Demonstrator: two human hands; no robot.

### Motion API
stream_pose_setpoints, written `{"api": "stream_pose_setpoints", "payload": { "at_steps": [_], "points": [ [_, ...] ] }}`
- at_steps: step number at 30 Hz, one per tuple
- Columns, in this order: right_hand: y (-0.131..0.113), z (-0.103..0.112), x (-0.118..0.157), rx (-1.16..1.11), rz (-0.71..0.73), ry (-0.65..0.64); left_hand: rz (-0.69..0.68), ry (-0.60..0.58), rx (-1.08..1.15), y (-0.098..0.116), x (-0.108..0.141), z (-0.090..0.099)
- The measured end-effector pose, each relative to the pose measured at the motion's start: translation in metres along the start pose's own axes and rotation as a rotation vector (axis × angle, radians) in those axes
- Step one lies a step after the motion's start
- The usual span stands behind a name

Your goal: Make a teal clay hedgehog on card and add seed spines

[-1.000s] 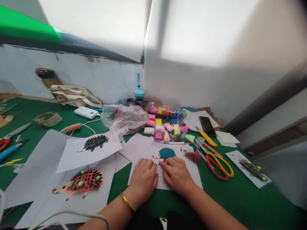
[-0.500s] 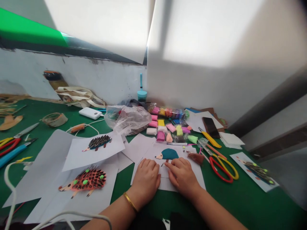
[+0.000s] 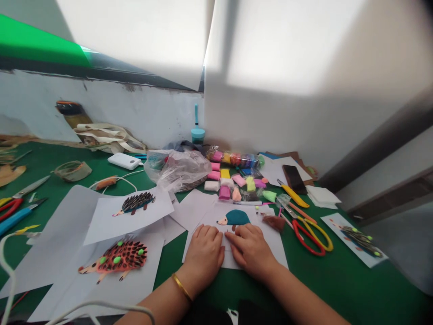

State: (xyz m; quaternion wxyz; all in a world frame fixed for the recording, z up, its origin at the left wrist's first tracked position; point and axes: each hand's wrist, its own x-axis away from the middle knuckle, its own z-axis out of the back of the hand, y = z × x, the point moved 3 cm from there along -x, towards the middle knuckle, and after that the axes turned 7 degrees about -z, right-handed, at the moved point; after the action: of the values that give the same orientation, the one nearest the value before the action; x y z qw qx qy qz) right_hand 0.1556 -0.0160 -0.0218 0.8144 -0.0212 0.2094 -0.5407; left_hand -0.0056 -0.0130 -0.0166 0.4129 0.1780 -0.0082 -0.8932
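A white sheet [image 3: 270,246] lies in front of me with a blue clay hedgehog [image 3: 237,217] with a pale face and brown feet on it. My left hand [image 3: 205,247] rests on the sheet's left part, fingers together and bent, with a gold bangle at the wrist; what is under its fingers is hidden. My right hand [image 3: 252,246] lies just below the hedgehog, its index finger stretched out and touching the paper beside a tiny dark sliver. No object shows in its fingers. The two hands are a small gap apart.
Clay packets [image 3: 224,192] and a plastic bag [image 3: 177,169] lie behind the sheet. Red-and-yellow scissors [image 3: 309,234], a yellow cutter [image 3: 295,195] and a phone [image 3: 294,179] are at right. Finished hedgehog pictures [image 3: 131,259] lie at left, with a white cable [image 3: 8,271] nearby.
The whole view has shifted slightly, so things sit a little further left. My right index finger has moved slightly over the paper; my left hand looks nearly unchanged.
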Motion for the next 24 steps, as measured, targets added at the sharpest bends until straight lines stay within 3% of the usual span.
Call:
{"api": "stream_pose_setpoints", "payload": {
  "at_steps": [7,13,18,22,24],
  "points": [
    [0.016,0.017,0.009,-0.134,-0.008,0.089,0.000,-0.013,0.009,0.000,0.000,0.002],
    [0.078,0.040,0.023,0.007,-0.152,0.201,0.007,-0.035,0.006,-0.001,-0.001,0.003],
    [0.130,0.054,0.016,0.221,-0.310,0.120,0.005,-0.041,0.001,0.000,-0.002,0.004],
    [0.145,0.060,-0.016,0.373,-0.362,0.047,0.003,-0.037,-0.005,-0.001,-0.002,0.004],
    [0.146,0.056,-0.036,0.505,-0.385,-0.102,0.005,-0.038,-0.004,-0.002,-0.001,0.003]
  ]
}}
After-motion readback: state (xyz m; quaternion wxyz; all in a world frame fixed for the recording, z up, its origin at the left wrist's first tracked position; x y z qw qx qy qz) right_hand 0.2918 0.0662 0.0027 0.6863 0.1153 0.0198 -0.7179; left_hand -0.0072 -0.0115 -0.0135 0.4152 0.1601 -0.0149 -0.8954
